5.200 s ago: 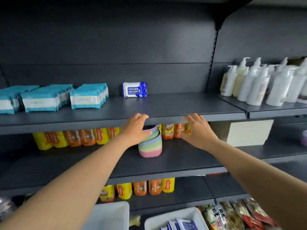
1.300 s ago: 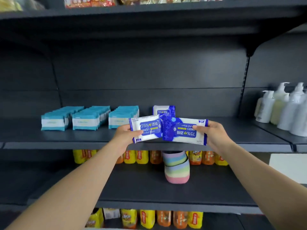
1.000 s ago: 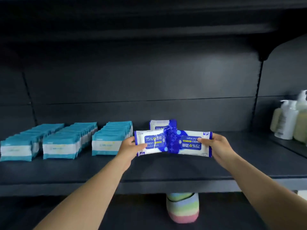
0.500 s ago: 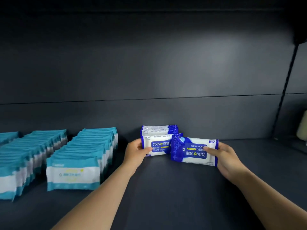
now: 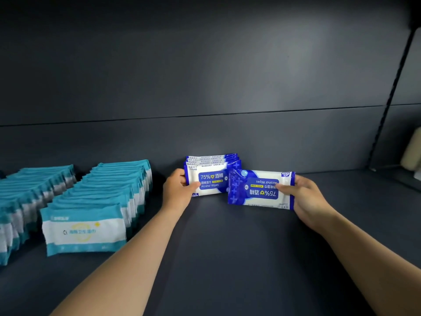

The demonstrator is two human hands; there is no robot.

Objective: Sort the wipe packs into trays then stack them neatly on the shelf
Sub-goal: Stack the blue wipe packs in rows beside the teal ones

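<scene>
A short row of blue-and-white alcohol wipe packs [image 5: 211,159] stands upright against the back of the dark shelf [image 5: 227,258]. My left hand [image 5: 176,190] grips the front pack [image 5: 208,181] of that row by its left end, thumb on its face. My right hand [image 5: 304,198] grips another blue alcohol wipe pack [image 5: 257,190] by its right end. That pack is upside down and overlaps the right edge of the front pack, just in front of the row.
Two long rows of teal-and-white wipe packs [image 5: 100,201] stand on the shelf to the left, a third row at the far left edge [image 5: 13,213]. A pale bottle [image 5: 412,149] shows at the right edge beyond the shelf upright [image 5: 387,103].
Both hands carried the two blue packs up onto the shelf. The left pack now stands at the front of the blue row; the right pack has come closer beside it.
</scene>
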